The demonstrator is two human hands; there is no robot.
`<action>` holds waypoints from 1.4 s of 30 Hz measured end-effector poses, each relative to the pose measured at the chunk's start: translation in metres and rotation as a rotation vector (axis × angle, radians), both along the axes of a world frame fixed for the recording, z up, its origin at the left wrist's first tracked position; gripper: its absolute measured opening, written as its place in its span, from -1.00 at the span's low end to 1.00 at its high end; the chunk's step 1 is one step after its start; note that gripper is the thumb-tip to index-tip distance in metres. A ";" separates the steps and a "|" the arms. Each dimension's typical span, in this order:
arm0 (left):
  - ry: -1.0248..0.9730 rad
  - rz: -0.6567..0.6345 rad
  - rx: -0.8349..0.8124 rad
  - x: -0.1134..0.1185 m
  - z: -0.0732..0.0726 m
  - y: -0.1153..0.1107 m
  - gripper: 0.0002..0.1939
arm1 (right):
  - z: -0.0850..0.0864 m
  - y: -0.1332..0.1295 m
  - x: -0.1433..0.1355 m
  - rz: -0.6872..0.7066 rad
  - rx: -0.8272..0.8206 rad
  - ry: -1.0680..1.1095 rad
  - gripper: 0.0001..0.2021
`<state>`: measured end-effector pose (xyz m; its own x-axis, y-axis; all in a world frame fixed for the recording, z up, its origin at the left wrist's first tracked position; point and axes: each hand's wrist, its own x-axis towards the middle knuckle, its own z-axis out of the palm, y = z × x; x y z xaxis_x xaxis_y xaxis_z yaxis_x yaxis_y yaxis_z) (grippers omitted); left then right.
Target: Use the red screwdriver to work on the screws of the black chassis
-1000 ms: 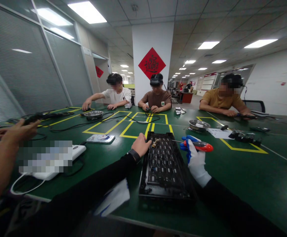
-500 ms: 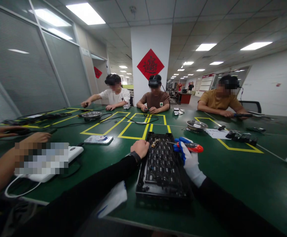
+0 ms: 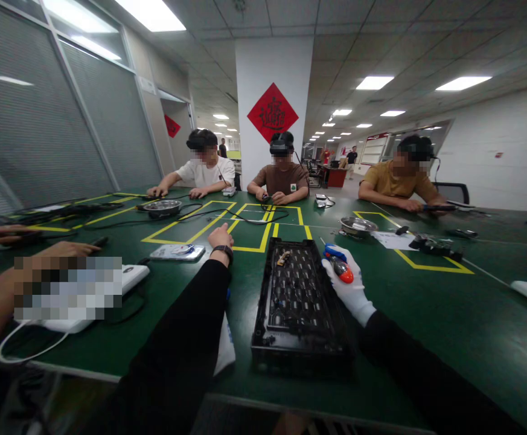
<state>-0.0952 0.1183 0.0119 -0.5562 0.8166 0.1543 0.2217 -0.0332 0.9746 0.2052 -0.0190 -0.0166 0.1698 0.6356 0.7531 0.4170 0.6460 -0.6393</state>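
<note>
In my gloved right hand is a screwdriver with a red, blue and black handle, its thin shaft pointing up and away. The hand is closed around it, beside the right edge of a black plastic housing. This long housing lies on the table with rows of rounded recesses inside. A small brownish part sits near its far left corner. My bare left hand, with a dark wristband, is left of the housing and apart from it; its fingers are mostly hidden.
Left of my hand lies a phone-like flat object. A white device with a cable is nearer left, beside a neighbour's hands. Metal bowls and black parts stand farther off. Three people sit opposite.
My left hand has left the housing and moved left. My right hand has drawn the screwdriver's shaft away from over the housing and turned it to point forward.
</note>
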 end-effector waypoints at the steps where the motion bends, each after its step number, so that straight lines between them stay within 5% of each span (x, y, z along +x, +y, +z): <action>1: -0.028 -0.004 0.028 0.001 0.001 0.002 -0.71 | -0.001 0.001 0.001 -0.008 0.001 -0.021 -0.66; 5: -0.003 -0.096 0.154 0.011 -0.003 -0.005 -0.65 | -0.002 0.001 0.002 -0.015 -0.002 -0.085 -0.66; 11: 0.276 -0.291 0.301 0.035 -0.021 -0.046 -0.66 | -0.003 0.013 -0.004 -0.084 -0.023 -0.045 -0.71; 19: 0.625 -0.508 0.264 0.052 -0.037 -0.065 -0.66 | -0.003 0.018 -0.007 -0.039 -0.035 -0.049 -0.72; 24: 0.826 -0.446 0.322 0.051 -0.032 -0.069 -0.68 | 0.000 0.019 -0.005 -0.029 0.027 -0.117 -0.72; 29: 0.930 -0.550 0.431 0.055 -0.016 -0.086 -0.65 | 0.021 0.021 -0.014 -0.059 0.135 -0.409 -0.74; 32: 0.854 -0.697 0.490 0.059 -0.006 -0.096 -0.63 | 0.037 0.018 -0.033 -0.146 0.087 -0.712 -0.70; 36: 0.478 -0.901 0.508 0.065 0.000 -0.102 -0.72 | 0.055 0.021 -0.067 -0.266 0.033 -1.041 -0.77; 42: 0.004 -0.991 0.365 0.067 -0.006 -0.092 -0.64 | 0.078 0.051 -0.087 -0.109 0.069 -0.999 -0.64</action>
